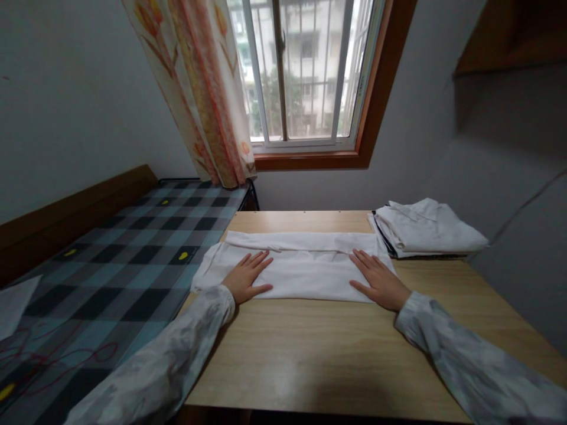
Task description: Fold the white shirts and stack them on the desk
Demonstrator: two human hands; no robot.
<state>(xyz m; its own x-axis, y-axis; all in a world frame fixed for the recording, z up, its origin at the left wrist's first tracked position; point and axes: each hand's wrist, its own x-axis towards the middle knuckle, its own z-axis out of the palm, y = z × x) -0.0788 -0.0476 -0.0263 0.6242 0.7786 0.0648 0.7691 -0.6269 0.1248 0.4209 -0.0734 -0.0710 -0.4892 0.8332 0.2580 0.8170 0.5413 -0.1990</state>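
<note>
Two hands lie flat on one white cloth (305, 268) in the middle of the table (310, 354). The left hand (246, 276) rests on the left part of the cloth, fingers stretched out and a little spread, palm down. Its grip is open and holds nothing; it only presses on the cloth. The right hand (378, 279) rests on the right part of the cloth in the same way, flat and open, fingers pointing far and a bit to the left, grasping nothing. The two hands are well apart, with bare cloth between them. The cloth is folded into a long strip that runs left to right, and its far edge is rolled over in a thick fold. Its left end hangs a little past the left edge of the table. Both arms wear pale patterned sleeves (465, 354). On the far right of the table sits one pile (425, 230) of folded white clothes, just beside the right end of the cloth. To the left of the table there is one bed (115, 265) with a checked blue and black cover. Far behind the table there is one window (305, 71) with one flowered curtain (204, 88) hanging on its left side.
</note>
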